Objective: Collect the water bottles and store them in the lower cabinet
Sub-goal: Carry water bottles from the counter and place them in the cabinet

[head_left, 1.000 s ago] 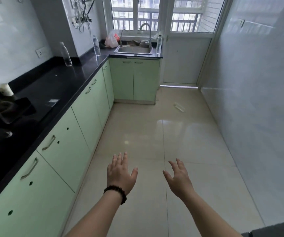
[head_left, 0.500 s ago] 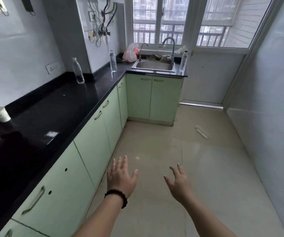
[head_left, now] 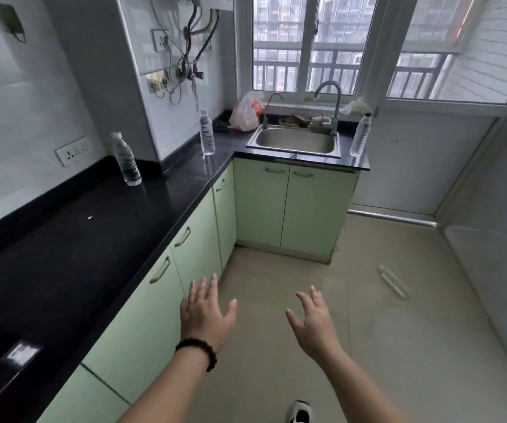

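Three water bottles on the black counter, one [head_left: 359, 135] right of the sink [head_left: 295, 142], two [head_left: 206, 133] [head_left: 126, 159] left of it, both hands [head_left: 206, 312] [head_left: 314, 320] spread wide, holding nothing

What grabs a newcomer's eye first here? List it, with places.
Two open hands, left and right, reach forward over the floor, holding nothing. Three bottles stand upright on the black counter: one by the wall socket, one at the corner, one right of the sink. Another bottle lies on the floor.

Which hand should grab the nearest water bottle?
Probably left. The left hand is open beside the counter where the nearest bottle stands; the right hand is farther away.
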Available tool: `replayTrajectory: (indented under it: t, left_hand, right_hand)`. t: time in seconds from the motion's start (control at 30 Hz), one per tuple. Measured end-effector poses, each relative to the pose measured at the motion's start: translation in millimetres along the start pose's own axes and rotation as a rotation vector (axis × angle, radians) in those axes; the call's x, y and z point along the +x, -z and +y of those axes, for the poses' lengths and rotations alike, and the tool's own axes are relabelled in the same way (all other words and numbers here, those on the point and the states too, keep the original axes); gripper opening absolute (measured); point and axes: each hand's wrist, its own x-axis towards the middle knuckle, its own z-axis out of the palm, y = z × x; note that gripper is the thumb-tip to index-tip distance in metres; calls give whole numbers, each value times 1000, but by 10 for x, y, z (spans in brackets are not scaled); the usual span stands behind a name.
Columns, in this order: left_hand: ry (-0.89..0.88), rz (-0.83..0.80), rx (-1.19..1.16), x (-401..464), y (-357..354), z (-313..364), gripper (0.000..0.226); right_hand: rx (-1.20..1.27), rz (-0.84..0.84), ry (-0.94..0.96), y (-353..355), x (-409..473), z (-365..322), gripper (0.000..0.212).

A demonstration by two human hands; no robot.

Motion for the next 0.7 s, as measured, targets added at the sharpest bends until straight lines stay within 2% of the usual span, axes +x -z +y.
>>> replayTrajectory:
  t: [0.23, 0.43, 0.7]
  left_hand:
    - [130, 66, 1, 1685, -231, 362, 73]
    - [198, 163, -17, 2741, -155, 637, 70]
    - [330, 313, -50, 3849, -121, 322, 62]
  right_hand:
    - [14, -67, 124, 205, 2016, -138, 55]
    - [-32, -146, 221, 431, 3349, -512, 53]
    - [-85, -242, 370, 57, 4645, -1171, 54]
